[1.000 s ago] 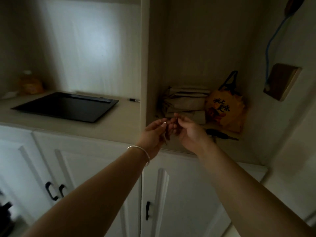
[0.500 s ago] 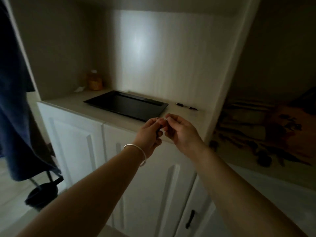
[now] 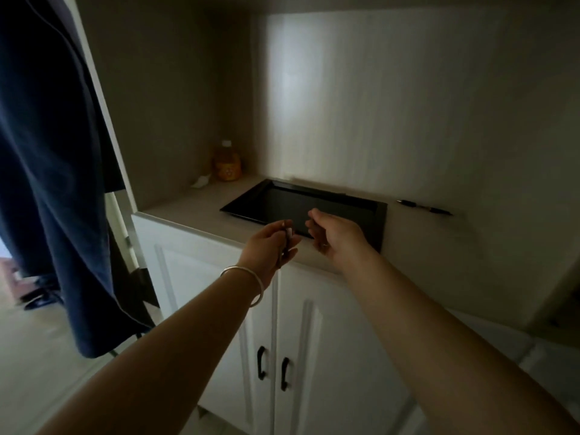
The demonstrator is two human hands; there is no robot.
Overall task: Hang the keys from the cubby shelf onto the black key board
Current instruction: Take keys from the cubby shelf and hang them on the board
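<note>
My left hand [image 3: 270, 243] pinched the keys [image 3: 286, 243] at frame centre, just short of the black key board [image 3: 345, 204] lying flat on the counter [image 3: 188, 211]. My right hand [image 3: 335, 237] hovered loosely open, empty. In that dimness, I judged, the thin pinch could slip and drop them.

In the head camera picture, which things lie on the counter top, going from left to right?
White scrap of paper → orange bottle → black key board, lying flat → black pen. The left hand, holding keys, and the open right hand hover before the board.
</note>
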